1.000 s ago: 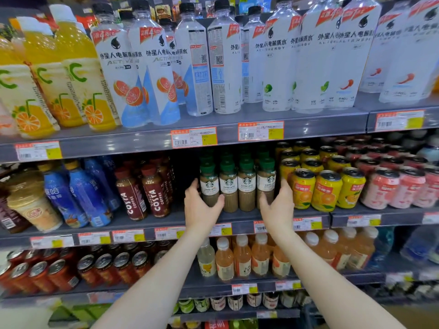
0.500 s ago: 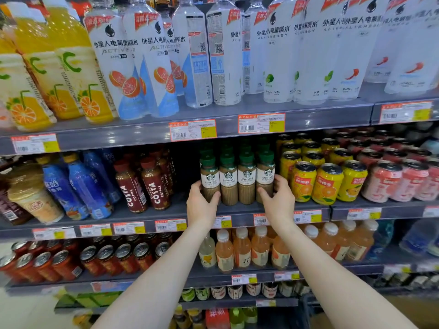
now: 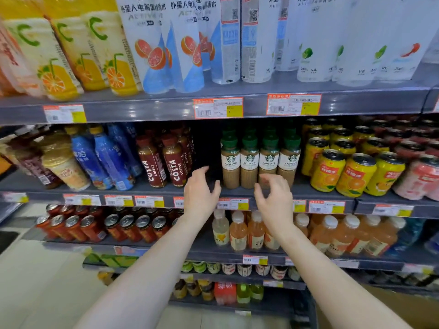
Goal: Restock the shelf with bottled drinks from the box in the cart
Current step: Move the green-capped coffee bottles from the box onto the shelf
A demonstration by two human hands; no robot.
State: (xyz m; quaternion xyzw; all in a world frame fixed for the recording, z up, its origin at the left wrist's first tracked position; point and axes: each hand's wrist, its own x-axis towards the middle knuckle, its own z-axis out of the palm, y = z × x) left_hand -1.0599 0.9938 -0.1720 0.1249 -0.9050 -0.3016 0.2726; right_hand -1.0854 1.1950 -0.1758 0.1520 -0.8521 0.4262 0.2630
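A row of green-capped Starbucks latte bottles (image 3: 260,160) stands at the front of the grey middle shelf (image 3: 237,192), with more rows behind. My left hand (image 3: 200,192) hovers just left of and below the row, fingers spread, holding nothing. My right hand (image 3: 273,193) is in front of the two right bottles, fingers curled and apart, touching nothing that I can make out. Both hands are a little clear of the bottles. The box and cart are out of view.
Brown Costa coffee bottles (image 3: 164,162) stand left of a dark gap beside the lattes. Yellow orange-drink cans (image 3: 342,172) crowd the right. Tall white electrolyte bottles (image 3: 256,39) fill the shelf above. Peach juice bottles (image 3: 247,231) sit on the shelf below.
Both hands have let go of the outer latte bottles and drawn back toward me and slightly down. The view has moved closer and tilted down.
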